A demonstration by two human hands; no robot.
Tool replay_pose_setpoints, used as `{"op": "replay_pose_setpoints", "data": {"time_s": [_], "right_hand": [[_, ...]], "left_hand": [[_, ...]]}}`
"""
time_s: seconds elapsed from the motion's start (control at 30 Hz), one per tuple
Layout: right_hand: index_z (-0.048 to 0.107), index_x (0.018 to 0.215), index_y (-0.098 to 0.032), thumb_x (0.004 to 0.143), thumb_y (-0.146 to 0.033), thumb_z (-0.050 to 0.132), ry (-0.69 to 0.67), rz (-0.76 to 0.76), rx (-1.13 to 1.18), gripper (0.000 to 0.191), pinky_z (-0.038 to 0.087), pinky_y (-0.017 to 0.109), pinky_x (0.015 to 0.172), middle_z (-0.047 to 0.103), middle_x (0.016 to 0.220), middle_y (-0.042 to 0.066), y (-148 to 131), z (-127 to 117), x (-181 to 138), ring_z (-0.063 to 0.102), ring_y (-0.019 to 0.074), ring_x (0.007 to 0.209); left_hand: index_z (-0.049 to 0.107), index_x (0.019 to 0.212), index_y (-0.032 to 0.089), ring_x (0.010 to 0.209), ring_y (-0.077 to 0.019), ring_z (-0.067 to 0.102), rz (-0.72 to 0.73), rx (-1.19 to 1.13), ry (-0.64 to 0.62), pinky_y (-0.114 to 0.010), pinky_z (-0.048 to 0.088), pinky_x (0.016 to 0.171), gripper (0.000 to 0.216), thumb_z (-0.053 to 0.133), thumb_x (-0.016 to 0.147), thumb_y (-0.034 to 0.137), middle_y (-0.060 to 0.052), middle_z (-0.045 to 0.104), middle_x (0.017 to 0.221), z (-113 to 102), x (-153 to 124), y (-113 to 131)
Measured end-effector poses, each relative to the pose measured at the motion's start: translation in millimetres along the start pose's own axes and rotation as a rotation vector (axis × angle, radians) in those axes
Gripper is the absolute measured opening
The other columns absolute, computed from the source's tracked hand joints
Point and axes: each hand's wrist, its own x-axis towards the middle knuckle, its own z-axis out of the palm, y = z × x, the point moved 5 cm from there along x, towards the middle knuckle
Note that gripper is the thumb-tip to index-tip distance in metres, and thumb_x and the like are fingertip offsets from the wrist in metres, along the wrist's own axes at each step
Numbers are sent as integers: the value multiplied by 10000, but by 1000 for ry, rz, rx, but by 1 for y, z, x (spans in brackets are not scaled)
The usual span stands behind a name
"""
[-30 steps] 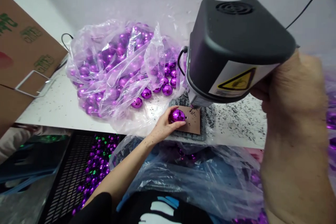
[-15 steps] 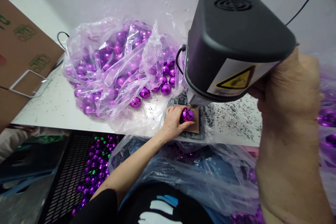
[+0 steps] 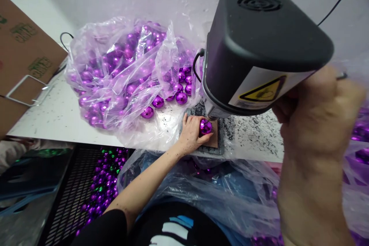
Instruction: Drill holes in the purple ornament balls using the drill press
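The left hand (image 3: 191, 133) is pinching a shiny purple faceted ball (image 3: 205, 127) over a flat brown board (image 3: 213, 140), under a boxy black machine head (image 3: 268, 42) whose white label (image 3: 263, 90) is displaying a yellow warning triangle and unreadable fine print. The right hand (image 3: 321, 102) is hiding its fingers behind the head; its grip cannot be told. A brown cardboard box (image 3: 21, 59) is showing illegible green printing.

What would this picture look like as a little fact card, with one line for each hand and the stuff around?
Left hand: holding a shiny purple ball over a brown pad
Right hand: raised beside the black machine; fingers partly hidden
Sticker: yellow warning triangle
Table: white, black specks
Plastic bag: see-through, many purple balls
Cardboard box: brown, far left
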Motion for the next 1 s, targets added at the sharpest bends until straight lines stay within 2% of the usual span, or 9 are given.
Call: {"op": "replay_pose_setpoints", "data": {"time_s": [0.07, 0.13, 0.3, 0.5, 0.73, 0.9, 1.0], "right_hand": [[524, 625, -136, 893, -386, 533, 84, -50, -7, 367, 206, 219, 385, 329, 494, -34, -3, -5, -20, 332, 43, 400], [579, 691, -138, 892, -339, 509, 114, -91, -78, 293, 245, 232, 412, 406, 529, -24, -2, -8, -41, 415, 59, 445], [638, 852, -158, 893, -272, 504, 51, -180, -109, 181, 339, 250, 484, 496, 615, -15, 15, -10, -72, 473, 66, 516], [645, 886, -157, 855, -204, 520, 57, -303, -36, 137, 354, 241, 491, 491, 608, -9, 24, -10, -74, 485, 72, 531], [654, 875, -138, 822, -160, 519, 100, -387, 26, 147, 334, 229, 472, 495, 571, -1, 33, -5, -78, 484, 86, 535], [630, 889, -154, 856, -159, 451, 199, -380, 96, 182, 343, 241, 481, 480, 592, -4, 41, 3, -86, 467, 86, 539], [626, 923, -174, 881, -168, 421, 227, -359, 112, 210, 392, 271, 523, 465, 595, -11, 42, 5, -88, 459, 88, 533]], "left_hand": [[522, 1136, 201, 1087, -263, 564, -1, -1, 6, -561, 228, 1188, 411, 719, 827, 388, -56, 623, 1058, 0, 0, 0], [523, 1136, 202, 1083, -266, 566, -3, -3, 3, -554, 232, 1187, 406, 714, 830, 387, -58, 624, 1053, 0, 0, 0], [524, 1146, 195, 1110, -283, 560, -11, -16, 5, -547, 277, 1160, 399, 693, 845, 395, -80, 630, 1089, -4, 0, 2], [513, 1185, 198, 1217, -296, 521, -12, -40, -3, -527, 278, 1174, 432, 700, 830, 359, -95, 616, 1190, -6, 0, 4], [526, 1164, 198, 1230, -301, 508, -23, -37, -3, -521, 299, 1157, 419, 708, 826, 365, -97, 610, 1209, -6, 0, 3], [539, 1138, 189, 1178, -297, 528, -32, -21, 8, -512, 323, 1132, 409, 722, 818, 366, -98, 617, 1175, -5, 0, 2], [544, 1123, 187, 1128, -283, 545, -28, -9, 16, -501, 343, 1111, 399, 723, 819, 375, -90, 620, 1137, -4, 0, 2]]}}
